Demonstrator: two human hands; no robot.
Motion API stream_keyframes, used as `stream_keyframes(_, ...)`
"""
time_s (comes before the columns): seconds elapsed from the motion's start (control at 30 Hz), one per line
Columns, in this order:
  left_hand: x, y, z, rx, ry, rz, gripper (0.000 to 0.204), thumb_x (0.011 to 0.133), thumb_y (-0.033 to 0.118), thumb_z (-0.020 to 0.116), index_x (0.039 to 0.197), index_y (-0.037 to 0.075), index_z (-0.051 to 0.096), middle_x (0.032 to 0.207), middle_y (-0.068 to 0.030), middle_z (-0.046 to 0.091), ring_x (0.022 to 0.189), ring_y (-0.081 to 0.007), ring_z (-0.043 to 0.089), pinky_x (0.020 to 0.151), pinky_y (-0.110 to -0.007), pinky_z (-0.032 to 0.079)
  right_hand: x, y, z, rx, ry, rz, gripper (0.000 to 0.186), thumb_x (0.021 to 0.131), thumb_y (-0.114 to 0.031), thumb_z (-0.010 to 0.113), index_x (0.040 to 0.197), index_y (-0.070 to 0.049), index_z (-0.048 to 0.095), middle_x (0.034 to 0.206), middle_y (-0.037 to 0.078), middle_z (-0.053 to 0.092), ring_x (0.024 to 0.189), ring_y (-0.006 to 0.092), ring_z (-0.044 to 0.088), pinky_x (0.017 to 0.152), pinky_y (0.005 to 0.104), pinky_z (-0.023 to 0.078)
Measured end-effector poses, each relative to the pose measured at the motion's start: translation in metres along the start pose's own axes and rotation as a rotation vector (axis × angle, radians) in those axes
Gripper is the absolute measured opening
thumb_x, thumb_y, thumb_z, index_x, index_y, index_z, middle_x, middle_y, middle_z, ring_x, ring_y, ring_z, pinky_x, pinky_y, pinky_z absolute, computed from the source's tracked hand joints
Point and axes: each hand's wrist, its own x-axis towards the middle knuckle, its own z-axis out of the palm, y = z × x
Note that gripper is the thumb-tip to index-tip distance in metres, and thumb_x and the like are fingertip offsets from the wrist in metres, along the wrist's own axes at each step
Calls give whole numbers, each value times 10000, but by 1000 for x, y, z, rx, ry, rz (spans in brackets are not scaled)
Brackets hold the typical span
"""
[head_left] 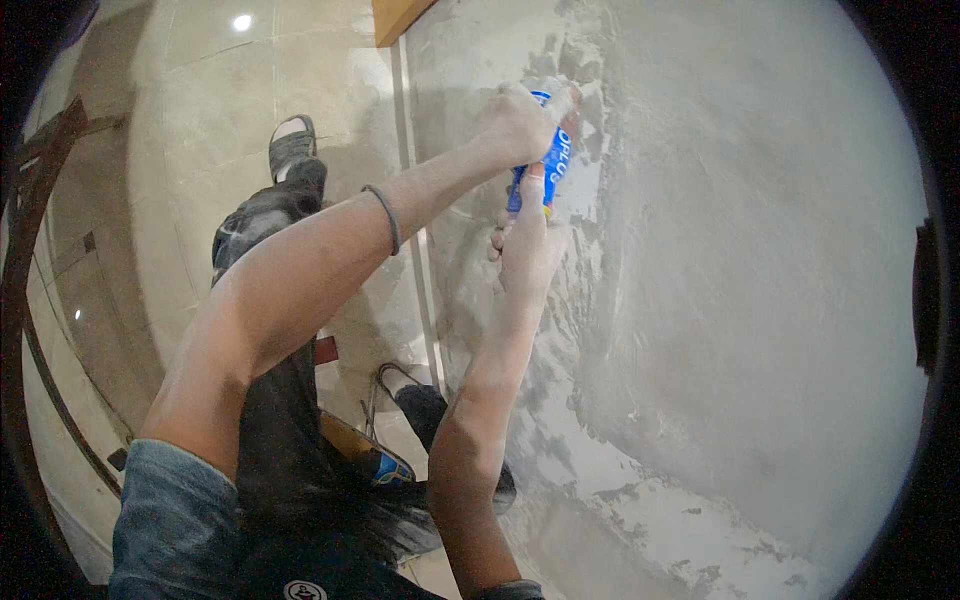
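Observation:
A blue printed object with white lettering is held against the grey wall; its kind I cannot make out. My left hand wraps around its upper part, fingers closed and dusted with pale powder. Just below, my right hand grips the lower end, its thumb laid along the blue surface. Behind the upper end, a whitish and reddish part shows next to my left hand. White patches of filler or plaster run down the wall beside both hands.
A light strip edges the wall's foot along the tiled floor. A wooden piece juts in at the top. Below me are a low seat with a yellowish side, a small red block and my sandalled foot.

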Motion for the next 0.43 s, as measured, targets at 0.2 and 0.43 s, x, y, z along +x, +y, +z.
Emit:
stream_keyframes(0.2, -40, 27, 24, -78, 218, 81, 468, 943, 448, 587, 1141, 34, 676, 1124, -297, 646, 1054, -373, 645, 884, -486, 512, -7, 10, -25, 67, 40, -49, 491, 888, -529, 680, 743, -69, 590, 575, -11, 485, 447, 65, 424, 393, 246, 279)
stream_keyframes(0.43, 2, 21, -5, 8, 97, 45, 657, 884, 510, 638, 1458, 259, 441, 1348, -268, 544, 1222, -406, 555, 1074, -454, 405, 13, 1, -4, 54, 3, -35, 504, 884, -517, 699, 790, -28, 622, 566, -5, 488, 393, 68, 382, 363, 247, 253)
